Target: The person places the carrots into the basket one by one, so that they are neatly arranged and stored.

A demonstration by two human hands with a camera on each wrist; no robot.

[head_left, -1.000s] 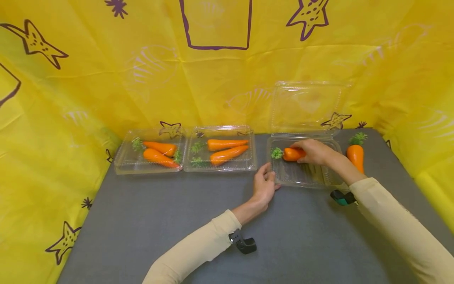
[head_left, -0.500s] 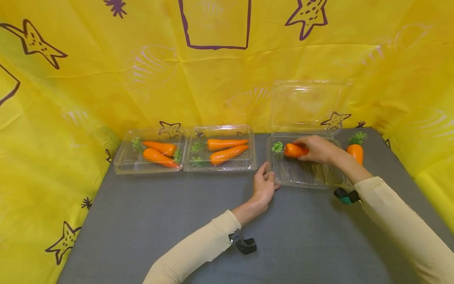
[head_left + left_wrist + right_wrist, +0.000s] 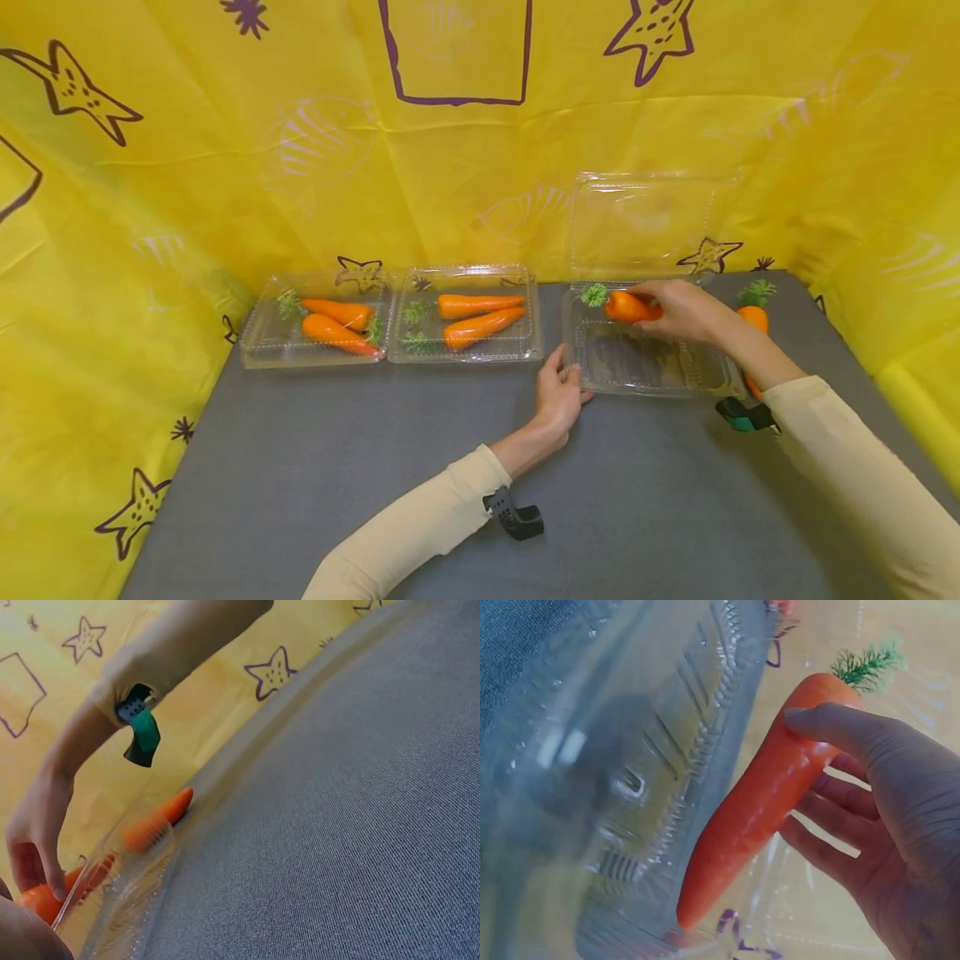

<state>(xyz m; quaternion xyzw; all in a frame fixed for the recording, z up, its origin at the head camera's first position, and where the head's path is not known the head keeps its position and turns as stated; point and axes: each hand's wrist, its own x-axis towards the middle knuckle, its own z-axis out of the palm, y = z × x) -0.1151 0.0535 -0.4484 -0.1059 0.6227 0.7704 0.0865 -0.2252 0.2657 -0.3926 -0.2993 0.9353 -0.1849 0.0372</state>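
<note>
One carrot (image 3: pixel 627 307) I held pinched in the right hand (image 3: pixel 686 313), the open box (image 3: pixel 626 358) just below this grip. I judged it best to guide the tip clear of the box's wall. The left hand (image 3: pixel 557 402) touched its near corner; whether it gripped, I could not tell.

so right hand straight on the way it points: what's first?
Probably the open container at its left rim, ahead of the carrot the right hand holds; if that clears it, the closed middle container. Height's unclear.
</note>
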